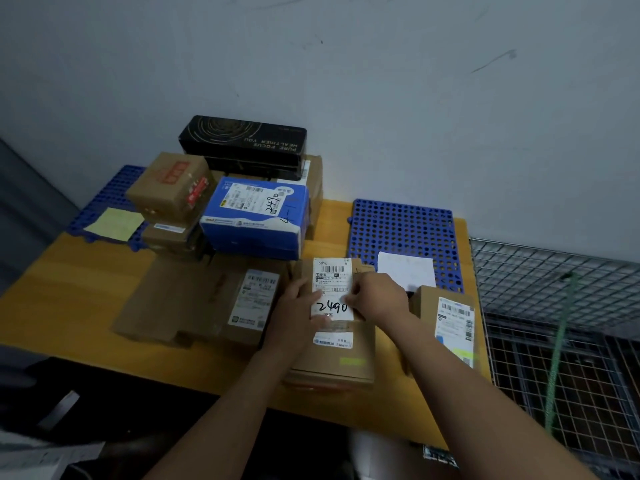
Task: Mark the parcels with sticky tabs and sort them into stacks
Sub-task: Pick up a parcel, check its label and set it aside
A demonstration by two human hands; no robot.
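Observation:
A brown cardboard parcel point(337, 355) with a white shipping label marked "2490" lies on the yellow table, on top of another flat parcel. My left hand point(298, 311) rests on its left edge and my right hand point(375, 296) presses on the label's right side. A green sticky tab point(352, 361) sits on the parcel's near part. To the right stands a small parcel point(450, 323) with a label and a green tab. A flat brown parcel point(197, 301) lies to the left.
A stack at the back holds a blue parcel point(256, 216), a black box point(242, 143) and small brown boxes point(169, 185). Two blue perforated mats point(401, 226) carry a yellow note point(114, 223) and a white sheet point(405, 271). A wire cage point(561, 323) stands right.

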